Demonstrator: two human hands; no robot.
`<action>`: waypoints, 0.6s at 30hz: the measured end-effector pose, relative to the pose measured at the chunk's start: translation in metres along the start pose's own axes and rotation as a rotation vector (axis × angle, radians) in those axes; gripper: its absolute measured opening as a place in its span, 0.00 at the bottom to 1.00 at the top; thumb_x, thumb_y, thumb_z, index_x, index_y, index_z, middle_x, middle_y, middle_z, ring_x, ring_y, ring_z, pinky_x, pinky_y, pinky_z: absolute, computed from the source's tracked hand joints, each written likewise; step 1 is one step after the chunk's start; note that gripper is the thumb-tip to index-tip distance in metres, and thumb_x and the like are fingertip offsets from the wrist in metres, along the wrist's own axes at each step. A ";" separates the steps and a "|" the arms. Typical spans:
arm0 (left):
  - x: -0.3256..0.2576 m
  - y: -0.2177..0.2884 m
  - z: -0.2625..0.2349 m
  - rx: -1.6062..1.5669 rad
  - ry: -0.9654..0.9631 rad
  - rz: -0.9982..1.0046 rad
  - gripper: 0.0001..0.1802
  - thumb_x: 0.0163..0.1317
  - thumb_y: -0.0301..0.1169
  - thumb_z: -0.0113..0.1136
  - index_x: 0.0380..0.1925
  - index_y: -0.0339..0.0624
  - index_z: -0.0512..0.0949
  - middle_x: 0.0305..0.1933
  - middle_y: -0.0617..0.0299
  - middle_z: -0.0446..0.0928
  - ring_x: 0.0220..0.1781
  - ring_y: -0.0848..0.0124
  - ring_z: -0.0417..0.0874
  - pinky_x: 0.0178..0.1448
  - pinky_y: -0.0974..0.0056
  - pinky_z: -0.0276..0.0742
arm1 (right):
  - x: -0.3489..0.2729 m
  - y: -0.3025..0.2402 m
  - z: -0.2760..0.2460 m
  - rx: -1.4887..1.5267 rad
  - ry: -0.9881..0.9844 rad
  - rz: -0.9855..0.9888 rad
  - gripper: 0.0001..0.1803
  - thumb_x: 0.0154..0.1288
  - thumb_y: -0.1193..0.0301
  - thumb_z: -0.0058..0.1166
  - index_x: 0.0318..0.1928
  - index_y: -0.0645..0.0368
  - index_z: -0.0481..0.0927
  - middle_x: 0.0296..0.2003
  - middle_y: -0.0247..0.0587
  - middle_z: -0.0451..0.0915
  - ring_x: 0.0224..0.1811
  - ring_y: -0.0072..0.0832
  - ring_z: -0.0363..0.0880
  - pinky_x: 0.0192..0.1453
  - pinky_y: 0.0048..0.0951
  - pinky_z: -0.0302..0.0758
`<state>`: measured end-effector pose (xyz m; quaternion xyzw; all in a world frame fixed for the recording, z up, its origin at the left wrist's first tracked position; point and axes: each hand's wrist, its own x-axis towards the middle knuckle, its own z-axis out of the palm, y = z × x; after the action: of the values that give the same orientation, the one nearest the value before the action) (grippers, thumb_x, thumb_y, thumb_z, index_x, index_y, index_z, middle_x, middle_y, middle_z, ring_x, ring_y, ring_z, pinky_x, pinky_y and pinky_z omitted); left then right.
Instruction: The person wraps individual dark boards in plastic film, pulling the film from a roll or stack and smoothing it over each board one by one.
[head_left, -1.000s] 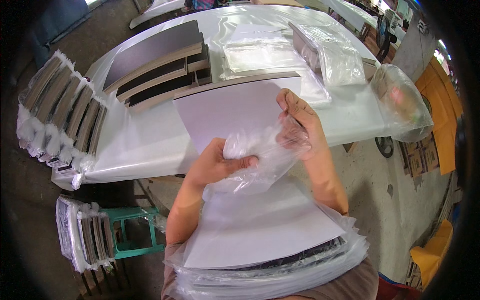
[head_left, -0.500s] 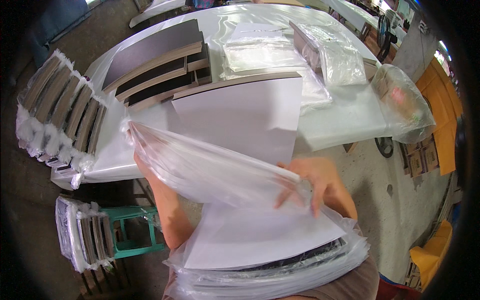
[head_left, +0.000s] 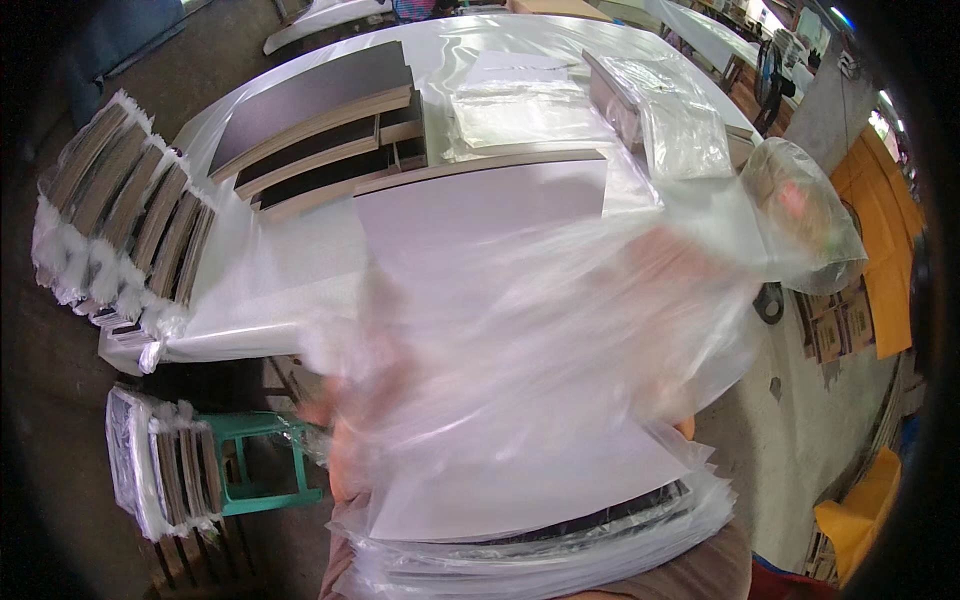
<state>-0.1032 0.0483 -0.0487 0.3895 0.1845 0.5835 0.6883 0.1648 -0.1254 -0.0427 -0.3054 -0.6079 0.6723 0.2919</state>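
Observation:
A clear plastic bag (head_left: 540,330) is spread wide in the air in front of me, smeared by motion. Behind it, on its left side, my left hand (head_left: 380,385) shows only as a blur. My right hand (head_left: 680,275) is a faint blur through the film at the bag's upper right. The fingers of both hands are too smeared to read. Below the bag, a white sheet (head_left: 520,490) lies on a pile of clear plastic bags (head_left: 560,565) on my lap. Just beyond, a white-faced board (head_left: 480,200) rests at the table's near edge, partly covered by the bag.
The table (head_left: 260,290) is covered in white plastic. On it are dark boards (head_left: 310,100), flat plastic bags (head_left: 525,110) and a plastic-wrapped pack (head_left: 680,120). Wrapped bundles (head_left: 125,200) stand at the left, above a green stool (head_left: 265,460). A filled clear bag (head_left: 805,215) hangs at the right edge.
The plastic bag has gone from a narrow, gathered strip to a wide spread sheet. My left hand has come down and nearer; my right hand has moved up and to the right.

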 end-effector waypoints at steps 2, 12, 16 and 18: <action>-0.004 -0.038 -0.006 0.137 -0.045 -0.108 0.30 0.54 0.44 0.48 0.55 0.42 0.59 0.47 0.60 0.68 0.45 0.67 0.71 0.50 0.62 0.68 | -0.022 -0.018 0.001 -0.003 0.149 -0.085 0.33 0.37 0.67 0.68 0.48 0.62 0.71 0.36 0.36 0.76 0.38 0.24 0.71 0.42 0.24 0.64; 0.051 0.017 -0.028 0.320 -0.339 -0.216 0.33 0.35 0.23 0.65 0.47 0.41 0.66 0.42 0.62 0.71 0.40 0.70 0.72 0.46 0.64 0.69 | -0.030 -0.036 -0.004 -0.062 0.994 -0.283 0.30 0.41 0.78 0.62 0.49 0.59 0.69 0.38 0.30 0.72 0.29 0.13 0.66 0.30 0.14 0.62; 0.055 0.020 0.035 0.850 -0.378 0.258 0.27 0.32 0.19 0.63 0.40 0.39 0.71 0.38 0.60 0.71 0.38 0.71 0.73 0.41 0.66 0.69 | -0.010 -0.039 -0.026 -0.627 1.473 -0.203 0.32 0.41 0.85 0.53 0.52 0.52 0.68 0.25 0.30 0.65 0.22 0.19 0.60 0.24 0.23 0.61; 0.056 0.014 0.055 1.202 -0.228 0.487 0.25 0.31 0.16 0.60 0.37 0.39 0.73 0.36 0.60 0.70 0.38 0.69 0.73 0.42 0.66 0.69 | 0.005 -0.047 -0.035 -0.981 1.724 -0.208 0.33 0.41 0.86 0.51 0.53 0.50 0.68 0.24 0.34 0.63 0.21 0.24 0.61 0.24 0.26 0.62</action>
<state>-0.0593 0.0839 0.0074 0.7960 0.3108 0.4731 0.2143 0.1893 -0.0955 0.0011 -0.7212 -0.4223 -0.1337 0.5325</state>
